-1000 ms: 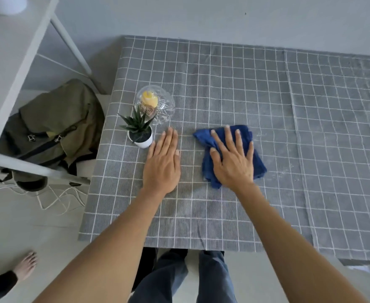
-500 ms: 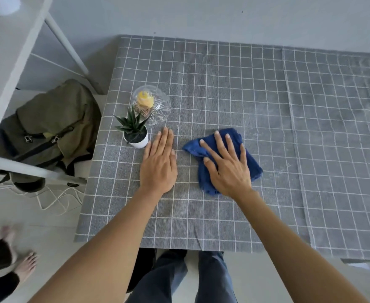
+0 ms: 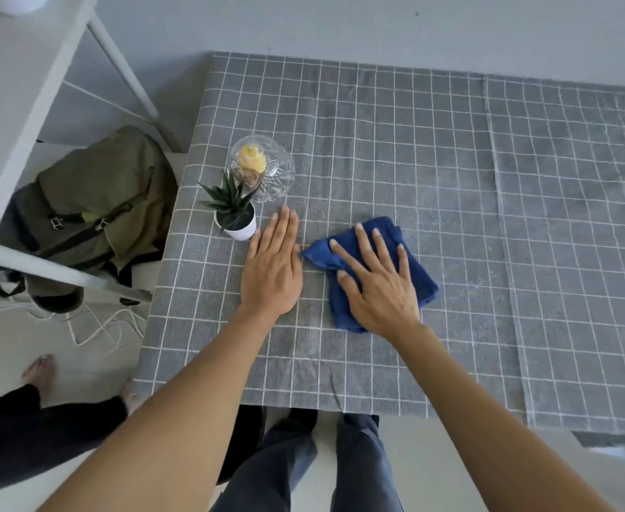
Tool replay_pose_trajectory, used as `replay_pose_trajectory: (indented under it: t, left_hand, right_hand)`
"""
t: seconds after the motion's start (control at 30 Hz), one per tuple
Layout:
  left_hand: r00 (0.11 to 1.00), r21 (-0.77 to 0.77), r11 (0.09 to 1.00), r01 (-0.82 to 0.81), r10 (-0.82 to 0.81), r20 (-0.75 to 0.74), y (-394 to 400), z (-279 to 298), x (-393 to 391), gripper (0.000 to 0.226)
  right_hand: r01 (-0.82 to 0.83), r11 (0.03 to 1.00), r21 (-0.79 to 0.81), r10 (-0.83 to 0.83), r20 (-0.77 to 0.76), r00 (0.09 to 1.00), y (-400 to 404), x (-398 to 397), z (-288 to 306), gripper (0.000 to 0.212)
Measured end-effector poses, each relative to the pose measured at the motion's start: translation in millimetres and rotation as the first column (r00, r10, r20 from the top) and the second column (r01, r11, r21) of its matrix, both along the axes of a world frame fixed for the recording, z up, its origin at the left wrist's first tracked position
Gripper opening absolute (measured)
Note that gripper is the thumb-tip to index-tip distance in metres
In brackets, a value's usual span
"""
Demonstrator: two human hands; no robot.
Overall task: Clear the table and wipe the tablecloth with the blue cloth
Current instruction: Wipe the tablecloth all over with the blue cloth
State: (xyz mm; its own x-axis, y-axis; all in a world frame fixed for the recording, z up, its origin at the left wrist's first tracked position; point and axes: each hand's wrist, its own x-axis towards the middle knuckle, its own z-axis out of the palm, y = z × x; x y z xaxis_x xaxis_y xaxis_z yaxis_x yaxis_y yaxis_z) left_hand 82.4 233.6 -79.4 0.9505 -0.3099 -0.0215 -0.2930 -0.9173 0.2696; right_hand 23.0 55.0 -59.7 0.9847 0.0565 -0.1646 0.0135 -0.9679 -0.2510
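Note:
A grey tablecloth with a white grid covers the table. My right hand presses flat, fingers spread, on a crumpled blue cloth lying on the tablecloth near the front. My left hand rests palm down on the bare tablecloth just left of the blue cloth, holding nothing. A small potted succulent in a white pot stands right by my left fingertips. Behind it sits a clear glass bowl with a yellow item inside.
An olive backpack lies on the floor left of the table under a white shelf frame, with white cables nearby. Another person's bare feet and dark trouser legs are at the lower left. My own legs stand at the table's front edge.
My right hand has slid the blue cloth leftward and slightly toward me, close to my left hand. The left hand has stayed flat in place. The other person's feet have stepped closer.

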Motion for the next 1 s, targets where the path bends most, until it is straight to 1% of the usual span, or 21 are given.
replay_pose_trajectory:
  t: [0.1, 0.17, 0.23, 0.27, 0.3, 0.37, 0.47, 0.53, 0.57, 0.63, 0.73, 0.8, 0.9, 1.0]
  left_hand:
    - [1.000, -0.023, 1.000, -0.005, 0.005, -0.009, 13, -1, -13, 0.056]
    - [0.999, -0.027, 0.999, -0.020, 0.019, -0.030, 27, -1, -25, 0.054]
    - [0.999, -0.014, 1.000, -0.022, 0.022, -0.047, 35, -1, -33, 0.054]
    - [0.999, -0.008, 1.000, -0.022, 0.022, -0.050, 36, -1, -34, 0.054]
    - [0.998, -0.005, 1.000, -0.025, 0.024, -0.052, 37, -1, -34, 0.054]
    - [0.998, -0.004, 0.999, -0.032, 0.032, -0.052, 36, -1, -33, 0.055]
    - [0.999, 0.001, 0.999, -0.034, 0.034, -0.033, 35, 0, -34, 0.056]
    - [0.999, -0.005, 0.999, -0.032, 0.032, -0.029, 35, 1, -33, 0.056]
    - [0.999, -0.007, 1.000, -0.030, 0.030, -0.030, 35, 2, -33, 0.056]
    - [0.999, -0.004, 1.000, -0.025, 0.025, -0.031, 35, 2, -33, 0.057]
    - [0.999, 0.020, 1.000, -0.022, 0.023, -0.025, 37, 2, -34, 0.056]
    - [0.999, 0.020, 1.000, -0.023, 0.024, -0.022, 37, 1, -34, 0.056]
    - [0.999, 0.027, 0.999, -0.031, 0.031, -0.015, 37, 2, -35, 0.056]
    - [0.999, 0.029, 0.999, -0.035, 0.035, -0.002, 36, 3, -35, 0.056]
  right_hand:
    - [0.066, 0.998, 0.003, -0.066, 0.007, 0.998, 2, 2, -2, 0.051]
    - [0.192, 0.981, 0.036, -0.193, 0.015, 0.981, 5, 7, -3, 0.051]
    - [0.340, 0.938, 0.064, -0.339, -0.023, 0.940, 4, 15, -3, 0.051]
    - [0.385, 0.920, 0.070, -0.383, -0.049, 0.923, 2, 17, -2, 0.052]
    - [0.397, 0.916, 0.065, -0.394, -0.061, 0.917, 2, 17, -1, 0.052]
    - [0.332, 0.942, 0.041, -0.330, -0.046, 0.943, 5, 11, 0, 0.051]
    - [0.130, 0.991, 0.041, -0.129, -0.023, 0.991, 22, -6, 3, 0.052]
    - [0.024, 0.999, 0.026, -0.023, -0.017, 1.000, 30, -13, 0, 0.051]
    - [0.009, 1.000, 0.018, -0.009, -0.016, 1.000, 30, -13, 0, 0.050]
    - [0.053, 0.999, 0.009, -0.053, -0.015, 0.998, 21, -5, -1, 0.049]
    - [0.252, 0.968, -0.004, -0.252, -0.055, 0.966, -3, 14, 1, 0.050]
    - [0.335, 0.942, 0.003, -0.334, -0.068, 0.940, -9, 21, 1, 0.050]
    - [0.332, 0.943, 0.020, -0.331, -0.057, 0.942, 1, 16, 2, 0.051]
    - [0.227, 0.973, 0.030, -0.226, -0.049, 0.973, 20, 3, 4, 0.050]
